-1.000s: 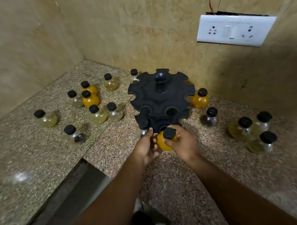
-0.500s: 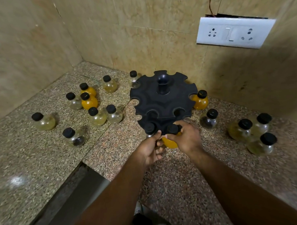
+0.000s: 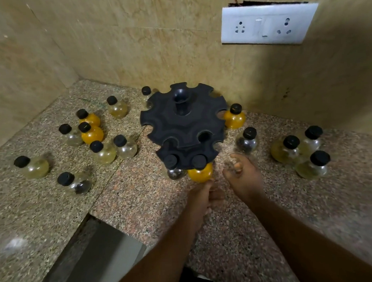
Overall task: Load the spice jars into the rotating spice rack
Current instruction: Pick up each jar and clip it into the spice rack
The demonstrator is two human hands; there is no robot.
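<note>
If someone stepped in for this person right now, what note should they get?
Left hand: open, just below the orange jar.
Right hand: open, empty, blurred.
Done: the orange jar and a dark jar sit in the lower tier of the rack.
Left: the loose jars on the counter, both sides of the rack, go into free slots.

speckled granite counter (image 3: 141, 202) bearing spice jars (image 3: 102, 152) and black rack (image 3: 183, 125)

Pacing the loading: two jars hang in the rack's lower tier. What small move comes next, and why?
Probably reach the right hand to the dark-filled jar beyond it: that hand holds nothing, and the orange jar already sits in the rack.
</note>
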